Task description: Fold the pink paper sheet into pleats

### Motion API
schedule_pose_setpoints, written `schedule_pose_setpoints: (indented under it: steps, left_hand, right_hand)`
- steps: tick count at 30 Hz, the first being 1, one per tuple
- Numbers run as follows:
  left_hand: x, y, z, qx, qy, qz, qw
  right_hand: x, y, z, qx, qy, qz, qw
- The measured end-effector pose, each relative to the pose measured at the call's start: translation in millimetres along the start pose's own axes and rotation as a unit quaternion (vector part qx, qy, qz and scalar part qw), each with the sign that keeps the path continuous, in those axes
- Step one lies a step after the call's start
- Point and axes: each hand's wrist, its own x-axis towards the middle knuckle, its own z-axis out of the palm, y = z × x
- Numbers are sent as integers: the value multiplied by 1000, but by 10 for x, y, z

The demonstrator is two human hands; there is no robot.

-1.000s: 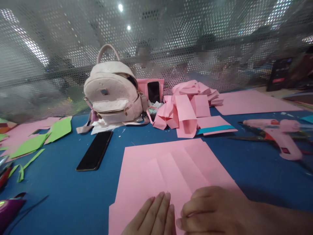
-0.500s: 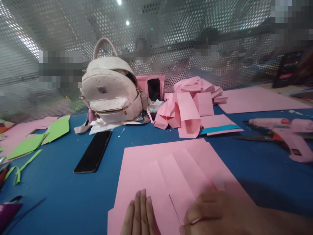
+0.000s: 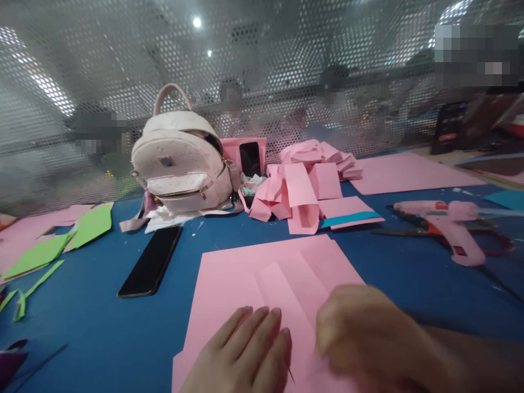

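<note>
Pink paper sheets (image 3: 229, 284) lie stacked on the blue table in front of me. A folded pink strip (image 3: 282, 286) rests on top, with creases running away from me. My left hand (image 3: 245, 349) lies flat on the paper, palm down, its fingers stretched out over the strip's left side. A thin dark line shows in the paper beside its fingertips. Just to the right, my right hand (image 3: 364, 327) is curled into a fist over the paper and smeared by motion. Whatever its fingers pinch, if anything, is hidden.
A black phone (image 3: 151, 265) lies left of the paper. Behind stand a cream backpack (image 3: 180, 158) and a heap of folded pink paper pieces (image 3: 303, 188). At right lie a pink glue gun (image 3: 446, 218) and scissors (image 3: 399, 233). Green paper (image 3: 92, 226) is at left.
My left hand has slid right and forward onto the folded strip. The right hand has risen slightly and closed tighter. The whole view has turned a little to the right.
</note>
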Motion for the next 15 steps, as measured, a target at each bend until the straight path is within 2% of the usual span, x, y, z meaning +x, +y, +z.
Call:
schedule_pose_setpoints:
  steps: [2, 4, 6, 8, 11, 13, 15]
  left_hand:
    - [20, 38, 50, -19, 18, -1, 1000]
    - [30, 37, 65, -33, 23, 2, 999]
    - [33, -8, 56, -77, 32, -5, 996]
    - [28, -91, 35, -187, 5, -37, 982]
    - [24, -246, -2, -378, -94, -113, 914]
    - [33, -334, -29, -420, -144, -163, 881]
    - [52, -395, -57, -415, -177, -203, 869]
  right_hand:
    - [5, 95, -128, -13, 78, 106, 991]
    - [-4, 203, -200, -48, 93, 199, 974]
    - [-23, 295, -212, -57, 69, 253, 963]
    - [-40, 355, -187, -57, 32, 269, 961]
    - [-46, 394, -147, -64, -19, 262, 963]
    - [-39, 406, -137, -64, -48, 259, 963]
    - [-39, 421, -132, -77, -73, 256, 961]
